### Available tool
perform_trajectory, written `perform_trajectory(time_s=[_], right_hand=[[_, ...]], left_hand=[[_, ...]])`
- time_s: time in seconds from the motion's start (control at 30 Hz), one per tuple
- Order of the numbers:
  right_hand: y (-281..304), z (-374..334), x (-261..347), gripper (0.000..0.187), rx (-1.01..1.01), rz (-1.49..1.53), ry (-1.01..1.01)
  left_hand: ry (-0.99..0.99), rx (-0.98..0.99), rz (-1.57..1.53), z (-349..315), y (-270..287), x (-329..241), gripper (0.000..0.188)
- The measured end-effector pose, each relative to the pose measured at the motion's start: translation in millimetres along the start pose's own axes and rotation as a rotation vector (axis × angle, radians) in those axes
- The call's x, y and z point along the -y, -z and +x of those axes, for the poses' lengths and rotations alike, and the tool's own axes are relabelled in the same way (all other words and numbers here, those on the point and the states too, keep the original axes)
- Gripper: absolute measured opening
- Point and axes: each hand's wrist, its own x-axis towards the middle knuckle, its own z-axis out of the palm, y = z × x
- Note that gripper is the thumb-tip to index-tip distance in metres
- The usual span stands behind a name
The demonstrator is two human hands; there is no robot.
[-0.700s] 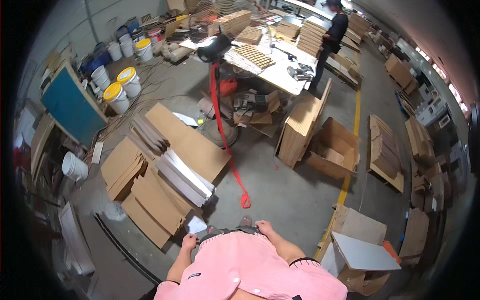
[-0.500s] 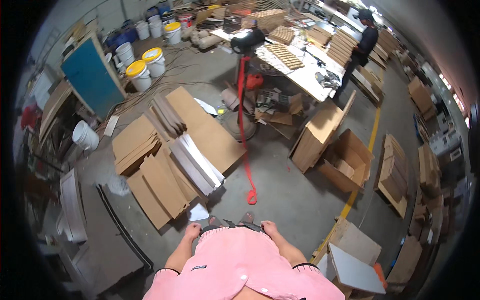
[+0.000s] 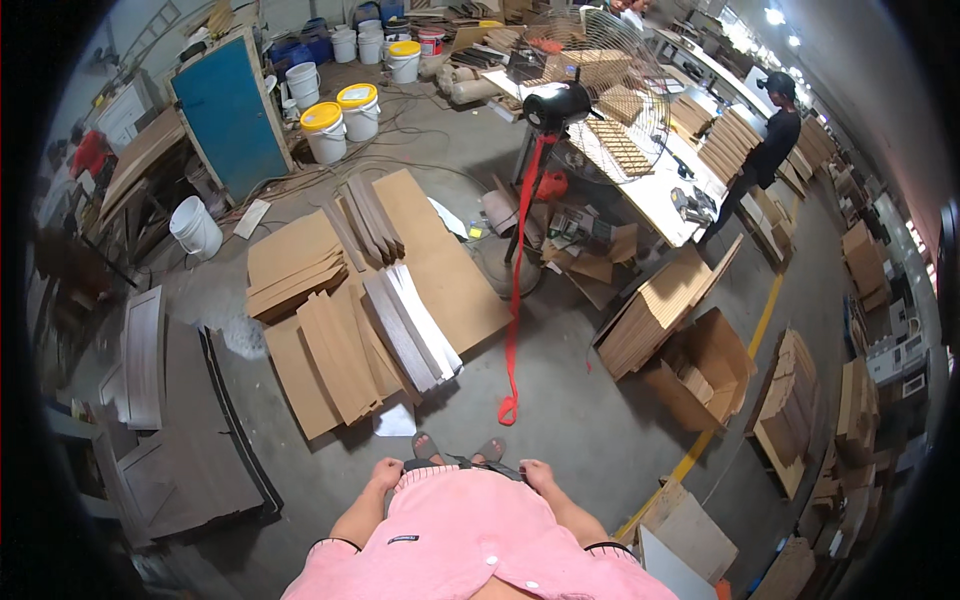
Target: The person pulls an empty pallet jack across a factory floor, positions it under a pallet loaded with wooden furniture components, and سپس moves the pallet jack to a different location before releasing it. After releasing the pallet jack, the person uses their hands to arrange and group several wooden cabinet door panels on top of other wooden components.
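Both my hands are low at my waist, in front of my pink shirt (image 3: 460,530). My left hand (image 3: 386,473) is curled closed beside dark cloth (image 3: 418,464) at the shirt's striped hem. On the other side my right hand (image 3: 537,475) is likewise closed, next to the dark cloth. Whether the fingers grip that cloth or something small does not show. Ahead of my feet, a long red strap (image 3: 516,310) hangs from a black-bodied fan (image 3: 557,105) and ends in a loop on the floor.
Brown boards and panels (image 3: 340,360) lie stacked at front left. Yellow-lidded buckets (image 3: 322,132) stand farther back near a blue panel (image 3: 232,115). At right are an open cardboard box (image 3: 705,370) and leaning panels (image 3: 785,415). Beside the white worktable (image 3: 665,205) stands another person (image 3: 775,130).
The view has shifted, so the fan, table and boxes appear farther right and a little lower. My hands stay closed at my waist.
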Motion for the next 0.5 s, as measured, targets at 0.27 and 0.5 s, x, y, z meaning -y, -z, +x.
perform_trajectory(time_s=[0.27,0.5], right_hand=[[0,3,4,0.029,0.012,-0.047,0.112],[-1,-10,15,0.029,0.042,-0.145,0.182]], left_hand=[[-0.039,-0.013,0.044,-6,6,-11,0.028],[-0.097,-0.015,0.026,6,1,4,0.027]])
